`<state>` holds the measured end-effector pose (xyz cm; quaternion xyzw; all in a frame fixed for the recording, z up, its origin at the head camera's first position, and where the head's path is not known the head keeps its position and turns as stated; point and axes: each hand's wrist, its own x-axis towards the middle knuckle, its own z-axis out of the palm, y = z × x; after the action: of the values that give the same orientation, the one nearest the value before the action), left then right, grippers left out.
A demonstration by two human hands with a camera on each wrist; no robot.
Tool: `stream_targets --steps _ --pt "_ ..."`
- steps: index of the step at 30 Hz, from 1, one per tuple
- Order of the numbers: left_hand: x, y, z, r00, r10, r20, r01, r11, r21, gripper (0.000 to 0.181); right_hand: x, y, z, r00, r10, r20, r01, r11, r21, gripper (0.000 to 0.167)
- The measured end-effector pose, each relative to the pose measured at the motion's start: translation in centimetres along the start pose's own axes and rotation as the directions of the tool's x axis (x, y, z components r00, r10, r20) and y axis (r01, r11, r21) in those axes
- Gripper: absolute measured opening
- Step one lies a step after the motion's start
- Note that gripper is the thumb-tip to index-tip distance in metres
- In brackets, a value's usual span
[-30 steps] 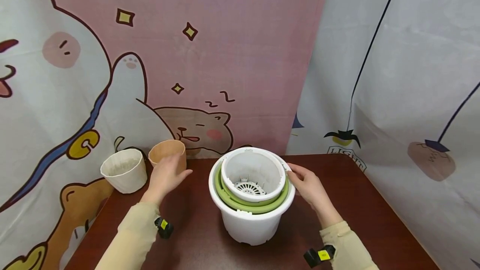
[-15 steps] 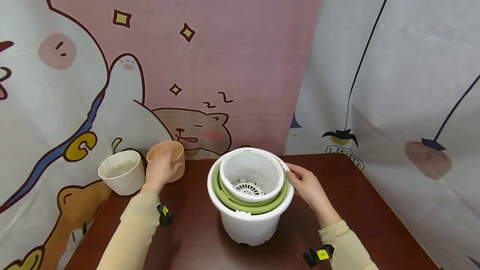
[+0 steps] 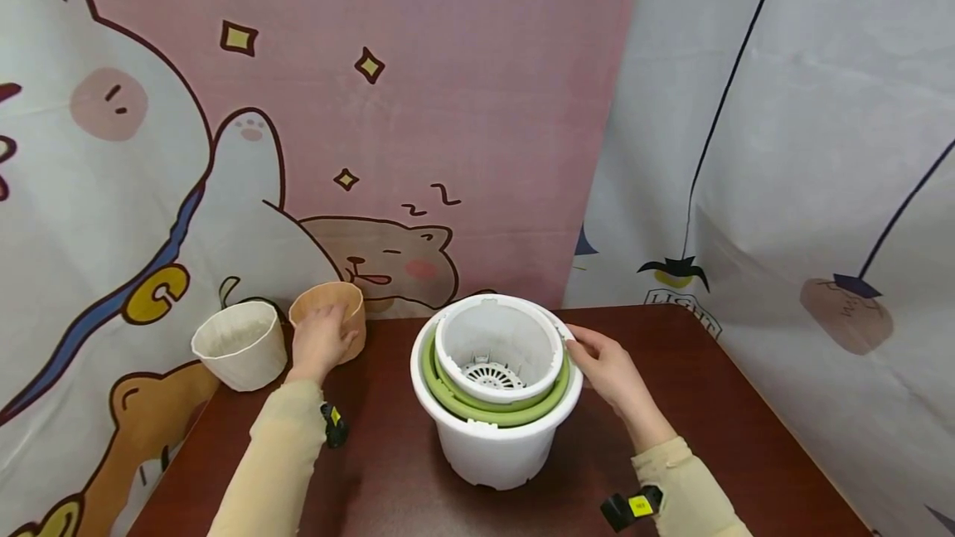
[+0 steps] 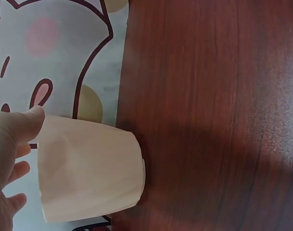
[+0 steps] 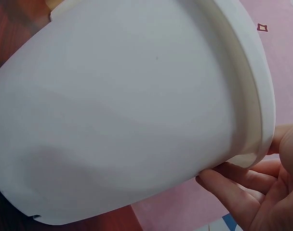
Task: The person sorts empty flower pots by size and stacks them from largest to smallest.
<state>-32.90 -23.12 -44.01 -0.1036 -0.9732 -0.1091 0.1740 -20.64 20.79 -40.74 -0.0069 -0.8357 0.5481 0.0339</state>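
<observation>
My left hand [image 3: 322,340] is at the mouth of a tan flower pot [image 3: 356,326], which stands at the back left of the table. In the left wrist view the thumb is by the rim of this pot [image 4: 91,168], and the other fingertips are loosely bent just off its mouth. My right hand [image 3: 613,371] grips the right rim of a large white flower pot [image 3: 496,450]. In the right wrist view its fingers [image 5: 252,180] hold under the lip. Nested inside are a green pot [image 3: 498,417] and a smaller white pot [image 3: 477,334] with a slotted bottom.
A cream pot [image 3: 242,355] stands left of the tan one at the table's left edge. The dark red-brown table [image 3: 671,437] meets a printed cloth backdrop [image 3: 485,106] at the back and right side.
My left hand has moved left and settled over the mouth of the tan pot. The right hand keeps its hold on the large white pot, and the pots have stayed in place.
</observation>
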Motion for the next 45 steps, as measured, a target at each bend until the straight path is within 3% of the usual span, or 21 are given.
stream_targets --steps 12,22,30,38,45 --pt "0.2 0.1 0.3 0.998 0.002 0.063 -0.004 1.000 0.027 0.046 0.0 0.1 0.0 1.000 -0.006 -0.001 0.006 1.000 -0.010 0.047" --pt "0.0 0.0 0.9 0.992 -0.042 0.115 0.041 0.999 0.017 0.036 0.0 0.1 0.0 1.000 -0.007 0.000 0.007 1.000 0.000 0.047" --pt "-0.3 0.0 1.2 0.997 -0.031 0.070 0.028 0.999 0.041 0.028 0.0 0.0 0.0 1.000 -0.017 -0.009 0.017 1.000 -0.007 0.044" --pt "-1.2 0.3 1.5 0.999 -0.022 -0.028 0.023 0.999 0.041 0.018 -0.1 -0.1 0.0 1.000 -0.014 -0.004 0.014 1.000 -0.006 0.045" --pt "-1.8 0.4 1.6 0.999 0.017 -0.048 -0.015 0.999 0.041 0.018 -0.1 -0.1 0.0 1.000 -0.010 -0.002 0.010 1.000 -0.011 0.046"
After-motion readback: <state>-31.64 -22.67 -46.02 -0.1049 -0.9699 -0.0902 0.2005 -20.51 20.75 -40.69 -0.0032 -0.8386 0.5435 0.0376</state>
